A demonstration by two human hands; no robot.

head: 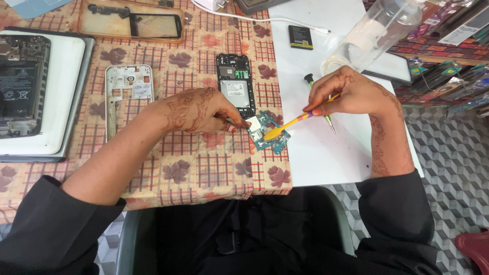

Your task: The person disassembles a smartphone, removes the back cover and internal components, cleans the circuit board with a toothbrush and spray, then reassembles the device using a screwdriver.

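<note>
A small blue-green circuit board [270,143] lies at the edge of the patterned cloth. My left hand [196,109] pins the board's left end with its fingertips. My right hand [346,94] grips a yellow toothbrush [290,124] with a purple neck, and its bristle head rests on the board. Just behind the board lies an opened black phone body [235,84] with a silver inner panel.
A white phone frame [127,89] lies left of my left hand. A green-handled screwdriver [311,84], a black battery [300,36], a white cable [254,19] and a clear plastic bottle [379,30] sit on the white table [326,158]. A tray with an open device [23,81] lies far left.
</note>
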